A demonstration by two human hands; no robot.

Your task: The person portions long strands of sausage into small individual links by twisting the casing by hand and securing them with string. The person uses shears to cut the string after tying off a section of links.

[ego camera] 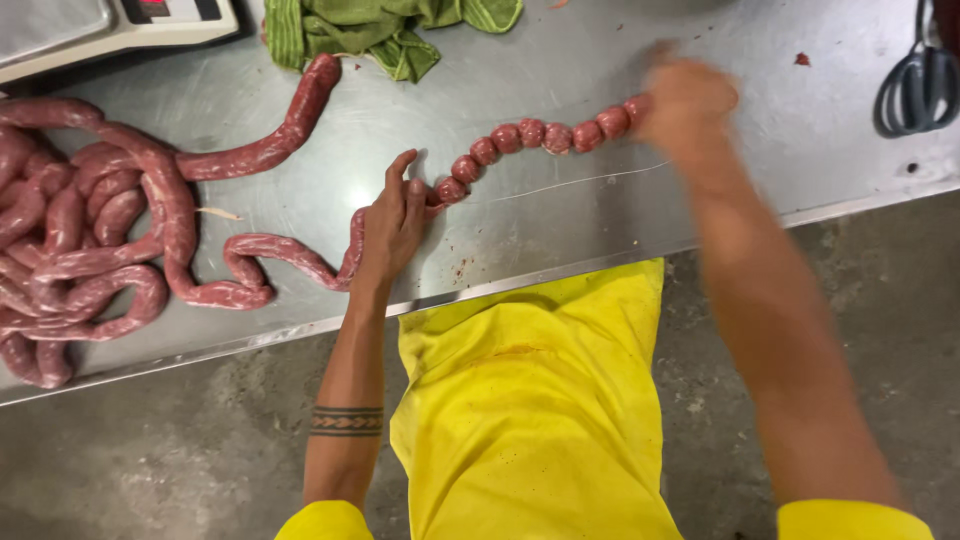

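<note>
A long raw red sausage rope (150, 190) lies coiled on the left of the steel table (560, 230). My left hand (395, 225) pinches it where the untied rope meets a chain of small tied round links (530, 137). My right hand (685, 100), blurred, grips the far end of that chain near the table's back right. A thin white string (590, 180) runs along the table below the links toward my right hand.
A green cloth (380, 30) lies at the back centre. A scale (100, 25) stands at the back left. Scissors (915, 85) rest at the far right. The table's front edge runs diagonally just above my yellow shirt (530, 400).
</note>
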